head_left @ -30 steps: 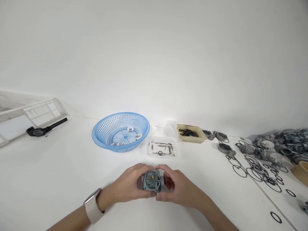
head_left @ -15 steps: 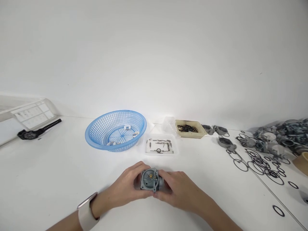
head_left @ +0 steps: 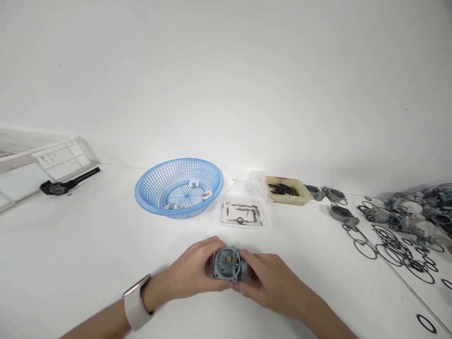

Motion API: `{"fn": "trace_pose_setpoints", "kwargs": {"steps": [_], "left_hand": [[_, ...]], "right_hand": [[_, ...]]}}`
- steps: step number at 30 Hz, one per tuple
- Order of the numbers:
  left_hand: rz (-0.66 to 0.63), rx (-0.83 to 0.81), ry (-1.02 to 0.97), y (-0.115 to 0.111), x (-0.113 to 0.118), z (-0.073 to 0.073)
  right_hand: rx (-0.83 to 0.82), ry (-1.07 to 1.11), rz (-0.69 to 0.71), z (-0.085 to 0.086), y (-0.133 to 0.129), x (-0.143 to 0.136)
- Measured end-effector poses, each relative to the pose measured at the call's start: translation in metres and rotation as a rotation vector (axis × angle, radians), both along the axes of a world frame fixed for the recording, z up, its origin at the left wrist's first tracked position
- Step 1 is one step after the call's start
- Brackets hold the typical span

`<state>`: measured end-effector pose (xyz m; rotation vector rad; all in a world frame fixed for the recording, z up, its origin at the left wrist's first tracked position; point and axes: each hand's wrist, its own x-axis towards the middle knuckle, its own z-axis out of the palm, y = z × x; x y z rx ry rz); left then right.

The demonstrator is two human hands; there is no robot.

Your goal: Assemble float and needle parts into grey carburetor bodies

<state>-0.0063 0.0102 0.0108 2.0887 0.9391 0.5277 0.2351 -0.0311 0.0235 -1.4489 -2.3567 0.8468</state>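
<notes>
A grey metal carburetor body [head_left: 226,264] is held between both hands near the front middle, its round open side with a small brass piece facing up. My left hand [head_left: 194,268] grips its left side between thumb and fingers. On the right side, my right hand [head_left: 270,280] is closed around the part in the same way. Beyond the hands lies a shallow white tray [head_left: 264,221] with small metal pieces and a black ring. A blue plastic basket [head_left: 146,205] with a few small white items stands behind and to the left.
A yellowish tray [head_left: 296,199] of black rings stands behind. Loose black O-rings [head_left: 391,247] and a pile of grey metal parts [head_left: 413,216] spread over the right side. A black wristwatch [head_left: 58,188] lies at the left beside a clear plastic case [head_left: 63,160].
The whole view has shifted, so the table's objects and both hands appear slightly farther right. Both hands keep the same hold on the metal part.
</notes>
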Motion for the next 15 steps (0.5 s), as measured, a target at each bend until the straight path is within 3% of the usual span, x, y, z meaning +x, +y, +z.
{"fn": "trace_pose_setpoints", "kwargs": {"steps": [15], "left_hand": [[-0.001, 0.014, 0.0, 0.0006, 0.0004, -0.0001]], "right_hand": [[-0.013, -0.016, 0.004, 0.0001, 0.0003, -0.0005]]}}
